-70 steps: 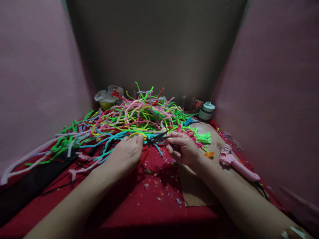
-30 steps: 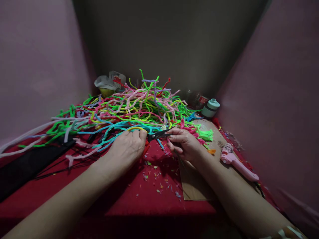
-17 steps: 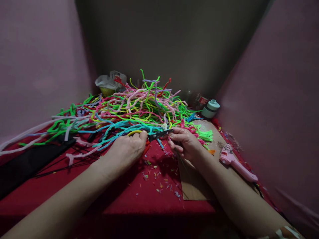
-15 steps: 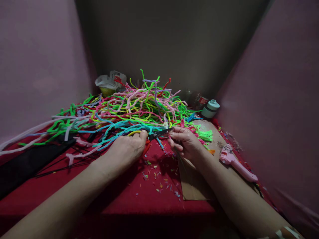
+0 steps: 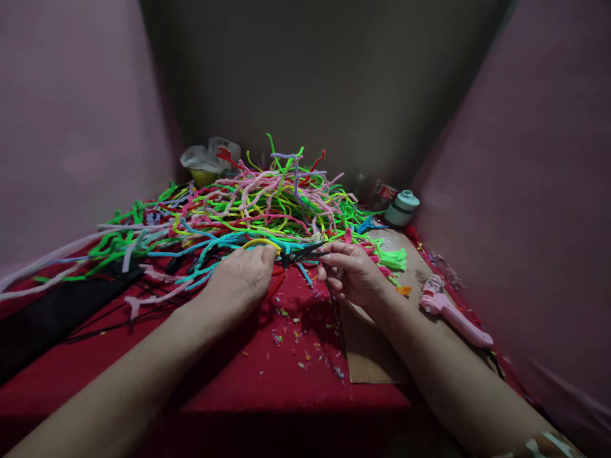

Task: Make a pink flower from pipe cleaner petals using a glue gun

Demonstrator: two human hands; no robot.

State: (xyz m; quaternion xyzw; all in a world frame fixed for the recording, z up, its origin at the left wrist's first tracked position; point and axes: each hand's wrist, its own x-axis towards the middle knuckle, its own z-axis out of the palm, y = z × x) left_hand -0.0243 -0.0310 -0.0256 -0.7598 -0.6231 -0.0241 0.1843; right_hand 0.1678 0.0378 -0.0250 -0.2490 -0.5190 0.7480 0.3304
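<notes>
My left hand (image 5: 248,273) is closed round the yellow and red handles of a pair of scissors (image 5: 298,256). Its dark blades point right, slightly parted, with their tips at the fingers of my right hand (image 5: 351,270). Those fingers pinch a thin dark stem (image 5: 335,312) that hangs below them. A small whitish tuft (image 5: 317,236) shows just above the blades; whether it joins the stem I cannot tell. Behind both hands lies a big tangled heap of coloured pipe cleaners (image 5: 267,197), with blue ones nearest the scissors.
A pink glue gun (image 5: 456,315) rests at the right near a piece of cardboard (image 5: 375,356). Farther back stand a pale bottle (image 5: 402,208) and a plastic-wrapped yellow container (image 5: 203,172). Bits of fluff (image 5: 286,337) litter the red cloth (image 5: 229,375).
The scissors' blades have parted a little and tilt slightly differently. My left hand has shifted slightly left, and my right fingers have moved slightly with the stem.
</notes>
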